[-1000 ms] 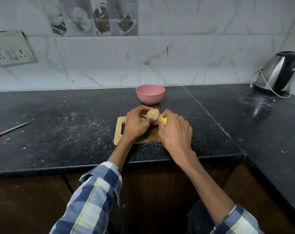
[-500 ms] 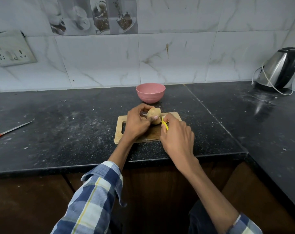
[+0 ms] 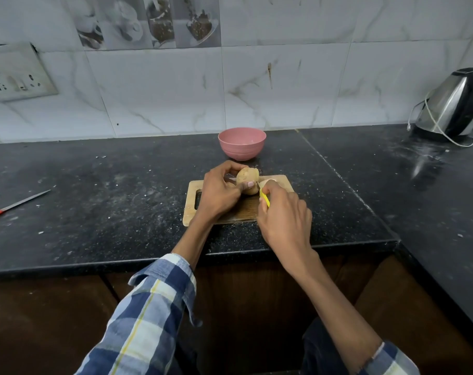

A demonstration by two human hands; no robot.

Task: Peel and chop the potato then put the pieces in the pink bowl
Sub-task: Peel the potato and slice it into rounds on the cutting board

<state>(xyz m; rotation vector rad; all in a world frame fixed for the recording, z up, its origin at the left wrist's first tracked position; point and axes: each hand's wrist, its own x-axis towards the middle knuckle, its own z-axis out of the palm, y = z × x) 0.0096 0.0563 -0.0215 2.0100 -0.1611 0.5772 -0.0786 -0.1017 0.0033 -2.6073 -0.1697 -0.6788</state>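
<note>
Yellow peeler (image 3: 264, 198) gripped by right hand (image 3: 285, 216), left hand (image 3: 218, 193) gripping potato (image 3: 247, 180)

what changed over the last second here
The right hand with the yellow peeler drew back from the potato's top toward the person. Nothing was taken up or let go. The left hand still holds the potato over the board; bowl, knife, kettle unmoved.
</note>
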